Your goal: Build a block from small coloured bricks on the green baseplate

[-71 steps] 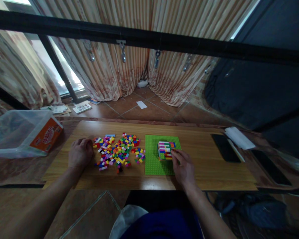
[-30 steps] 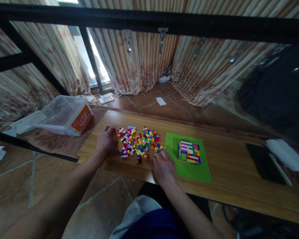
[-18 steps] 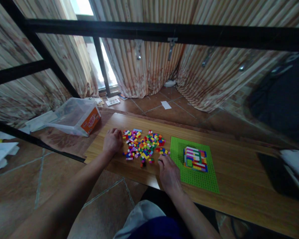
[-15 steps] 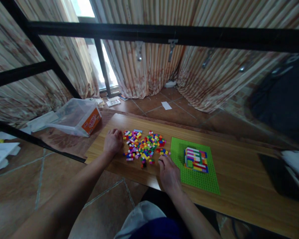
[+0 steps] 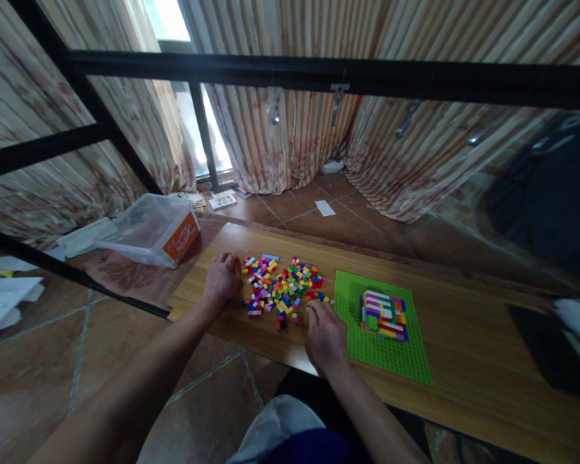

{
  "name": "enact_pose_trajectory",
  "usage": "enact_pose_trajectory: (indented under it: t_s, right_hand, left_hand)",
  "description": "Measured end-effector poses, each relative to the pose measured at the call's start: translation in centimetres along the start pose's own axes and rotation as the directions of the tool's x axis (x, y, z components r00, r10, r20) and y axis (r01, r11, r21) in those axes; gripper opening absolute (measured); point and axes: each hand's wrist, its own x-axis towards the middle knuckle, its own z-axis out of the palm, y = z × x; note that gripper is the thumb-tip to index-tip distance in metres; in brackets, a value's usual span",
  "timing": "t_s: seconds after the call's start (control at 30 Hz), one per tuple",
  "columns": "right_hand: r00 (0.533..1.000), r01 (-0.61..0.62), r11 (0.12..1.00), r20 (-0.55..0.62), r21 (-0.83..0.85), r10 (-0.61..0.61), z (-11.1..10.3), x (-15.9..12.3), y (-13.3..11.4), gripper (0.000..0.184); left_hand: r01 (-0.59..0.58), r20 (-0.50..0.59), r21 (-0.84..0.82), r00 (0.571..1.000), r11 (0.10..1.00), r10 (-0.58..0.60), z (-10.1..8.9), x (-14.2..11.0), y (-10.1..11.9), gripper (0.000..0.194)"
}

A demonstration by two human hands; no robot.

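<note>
A loose pile of small coloured building bricks (image 5: 285, 283) is spread over the wooden table. My left hand (image 5: 223, 276) rests at the pile's left edge with its fingers curled in; anything inside them is hidden. Between the pile and the green baseplate (image 5: 352, 348), my right hand (image 5: 327, 336) is closed, thumb and fingertips pinched together near a few bricks at the pile's right side. Whatever it may hold is too small to make out. A low block of stacked bricks (image 5: 385, 316), striped in white, pink, green, red and yellow, sits on the baseplate.
The wooden table (image 5: 468, 348) runs long to the right, where a dark flat item (image 5: 544, 348) lies. Beyond its left end, a clear plastic bin (image 5: 149, 225) with an orange label stands on the floor. A black metal bar (image 5: 299, 71) crosses in front of the curtains.
The whole view has shifted slightly, so things sit a little lower and further right in the picture. Both hands keep nearly the same places and poses.
</note>
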Motion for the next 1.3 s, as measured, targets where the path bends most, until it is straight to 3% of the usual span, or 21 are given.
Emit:
enact_pose_trajectory:
  t_s: [0.3,0.47,0.87,1.0,1.13,1.3]
  right_hand:
    - [0.962,-0.271,0.927,0.054,0.260,0.266,-0.6,0.3,-0.3,0.028]
    - [0.940,-0.338,0.878,0.088,0.338,0.329,-1.1,0.5,-0.7,0.026]
    - [0.927,-0.368,0.849,0.081,0.379,0.366,-0.5,0.2,-0.7,0.029]
    - [0.948,-0.311,0.882,0.053,0.354,0.313,-0.4,0.9,-0.9,0.023]
    - [0.960,-0.260,0.899,-0.007,0.353,0.280,-0.7,1.4,-1.2,0.015]
    - [0.944,-0.299,0.876,-0.015,0.380,0.329,-1.8,0.7,-1.3,0.013]
  left_hand:
    - [-0.006,0.000,-0.005,1.000,1.000,0.006,0.1,0.0,-0.2,0.026]
    - [-0.001,-0.006,-0.015,1.000,1.000,0.001,0.1,0.0,-0.1,0.026]
    - [-0.015,-0.007,0.006,1.000,1.000,0.015,-0.2,0.0,0.2,0.026]
    - [-0.010,-0.009,-0.001,1.000,1.000,0.010,-0.3,0.0,0.2,0.027]
    - [-0.008,-0.015,0.005,1.000,1.000,0.008,-0.3,0.1,0.2,0.028]
    - [-0.025,-0.022,0.007,0.999,1.000,0.025,-0.2,0.2,0.0,0.028]
